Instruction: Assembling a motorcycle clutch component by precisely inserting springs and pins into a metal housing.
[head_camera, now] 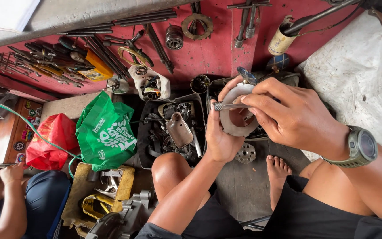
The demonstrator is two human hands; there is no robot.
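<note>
Up close, left hand (219, 137) cups a dull metal ring (237, 116) (flat, round) — right hand (290, 117) pinches a knurled bolt (225, 106).

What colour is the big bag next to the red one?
The bag is bright green with white print, beside the red bag; seen in the head view.

A red-painted wooden wall (208, 53) is hung and leaned with long dark metal wrenches and rods (89, 48), a toothed steel ring (197, 24) and a round bearing (174, 37). A grey concrete floor (239, 186) is crowded with black trays of greasy metal parts (169, 132), beside a green plastic bag (105, 132) and a red plastic bag (51, 141). Everything is lit by even daylight.
</note>
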